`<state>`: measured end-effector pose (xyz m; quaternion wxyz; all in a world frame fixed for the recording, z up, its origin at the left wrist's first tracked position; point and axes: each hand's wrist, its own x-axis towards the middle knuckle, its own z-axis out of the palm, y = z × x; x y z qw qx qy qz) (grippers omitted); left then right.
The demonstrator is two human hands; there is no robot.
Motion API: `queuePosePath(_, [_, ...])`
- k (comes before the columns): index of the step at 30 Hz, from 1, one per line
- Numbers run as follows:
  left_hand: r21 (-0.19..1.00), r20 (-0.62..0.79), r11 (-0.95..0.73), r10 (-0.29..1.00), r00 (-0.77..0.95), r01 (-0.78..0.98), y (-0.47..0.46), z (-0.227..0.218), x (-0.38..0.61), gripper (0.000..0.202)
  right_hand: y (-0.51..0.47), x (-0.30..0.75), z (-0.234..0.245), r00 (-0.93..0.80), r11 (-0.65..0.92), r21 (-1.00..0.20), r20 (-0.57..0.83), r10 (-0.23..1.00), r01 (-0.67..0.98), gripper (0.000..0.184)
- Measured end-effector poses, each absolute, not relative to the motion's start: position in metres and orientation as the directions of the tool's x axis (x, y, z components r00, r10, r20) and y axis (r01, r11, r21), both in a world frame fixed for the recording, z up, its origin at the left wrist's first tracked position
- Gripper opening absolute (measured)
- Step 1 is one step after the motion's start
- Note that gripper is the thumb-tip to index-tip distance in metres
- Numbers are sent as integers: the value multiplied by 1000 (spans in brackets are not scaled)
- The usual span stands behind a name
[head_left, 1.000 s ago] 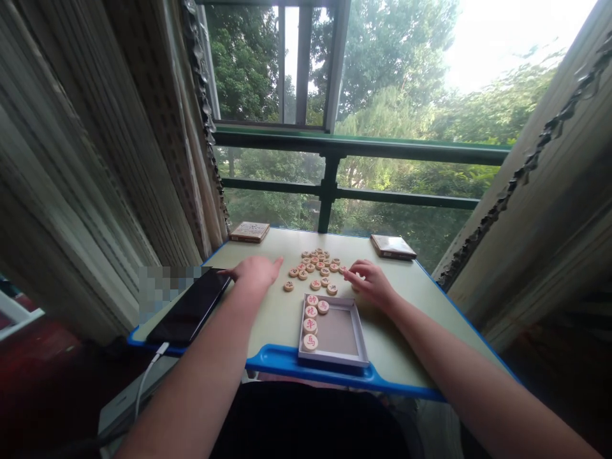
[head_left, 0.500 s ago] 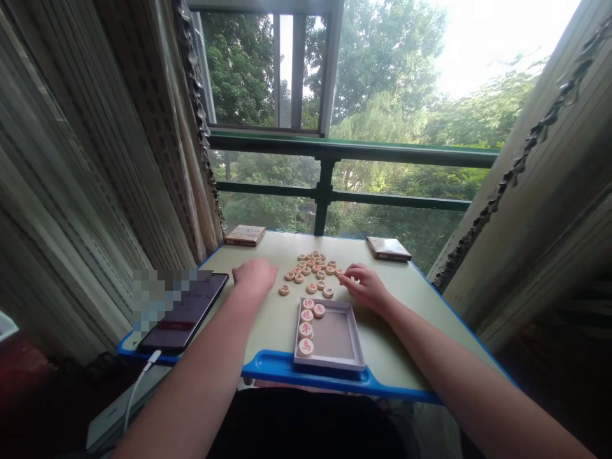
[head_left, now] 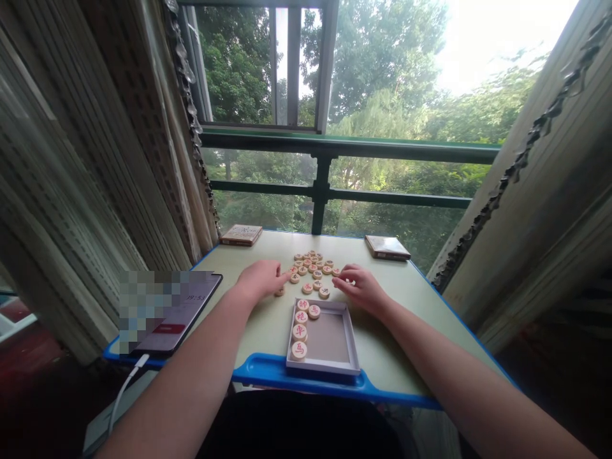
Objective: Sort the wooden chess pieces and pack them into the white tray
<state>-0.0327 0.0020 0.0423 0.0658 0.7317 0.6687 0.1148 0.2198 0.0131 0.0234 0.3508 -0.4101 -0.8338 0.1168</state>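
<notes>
Round wooden Chinese chess pieces (head_left: 313, 262) lie in a loose group at the middle of the table, with red or dark characters on top. At the group's left edge, my left hand (head_left: 261, 280) reaches in with its index finger stretched out to a red-marked piece (head_left: 293, 270). Another piece (head_left: 280, 291) lies just under that hand. On the other side my right hand (head_left: 362, 285) is open, fingers loosely bent, its tips beside a piece (head_left: 336, 272). Nearer me, a shallow box tray (head_left: 354, 338) holds several red-marked pieces along its left side and one beside them (head_left: 314, 312).
A dark tablet (head_left: 184, 319) with a white cable (head_left: 125, 386) lies at the left. Flat boxes sit at the far left corner (head_left: 241, 234) and far right corner (head_left: 388, 247) of the blue-edged table (head_left: 401, 344). Beyond are a green railing (head_left: 406, 150) and curtains (head_left: 540, 191).
My left hand has moved right to the edge of the group, its index finger now stretched out. The right hand stays beside the pieces. The camera view has turned slightly.
</notes>
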Motion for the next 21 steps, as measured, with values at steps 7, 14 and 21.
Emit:
queuePosePath(7, [212,288,-196,949,130,957,11,27,-11,36,14,219,24,-418,647,-465,505,755,605,22])
queuePosePath(14, [338,253,-197,961,113,920,26,17,-13,34,11,219,25,-427,650,-443,505,750,618,23])
queuePosePath(21, [416,196,-129,979,50,900,38,16,-15,37,7,217,28,-458,671,-413,505,732,616,22])
